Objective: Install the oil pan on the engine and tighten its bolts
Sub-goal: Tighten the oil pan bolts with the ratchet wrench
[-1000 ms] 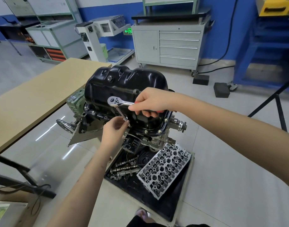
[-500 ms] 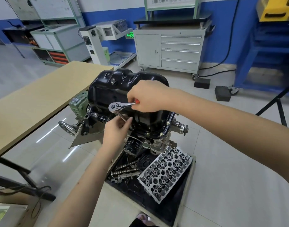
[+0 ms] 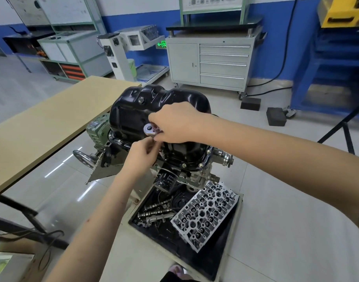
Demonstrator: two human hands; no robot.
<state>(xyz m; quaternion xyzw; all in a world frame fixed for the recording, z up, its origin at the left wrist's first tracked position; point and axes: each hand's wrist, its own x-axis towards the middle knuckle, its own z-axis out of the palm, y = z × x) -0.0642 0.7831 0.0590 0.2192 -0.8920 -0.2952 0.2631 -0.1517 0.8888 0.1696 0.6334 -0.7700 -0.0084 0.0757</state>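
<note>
**A:** What are the hands doing?

**B:** The left hand (image 3: 143,152) comes up from below, its fingers pinched round the extension under the ratchet head (image 3: 150,129). The right hand (image 3: 175,124) is curled over the ratchet handle, which it hides almost wholly. Both work at the near flange of the oil pan (image 3: 154,104).

**A:** So where does the job stand?

**B:** The black pan already sits on the upturned engine (image 3: 194,174), so seating looks done. Several bolts (image 3: 201,165) show along the near right flange edge. Whether they're tight, I can't tell. I'd judge the tightening to be mid-way, with the far side out of sight.

**A:** Anything in the way?

**B:** Closest in, a tray (image 3: 221,251) on the floor holds a cylinder head (image 3: 205,214) and camshafts (image 3: 154,210), right beneath the engine. An oil filter (image 3: 165,180) juts out just below the flange, near the left wrist. A handwheel (image 3: 84,158) sticks out to the left, beside the wooden table (image 3: 42,127). Further back stand two black blocks (image 3: 276,116) on the floor and a grey drawer cabinet (image 3: 221,64) against the blue wall.
</note>
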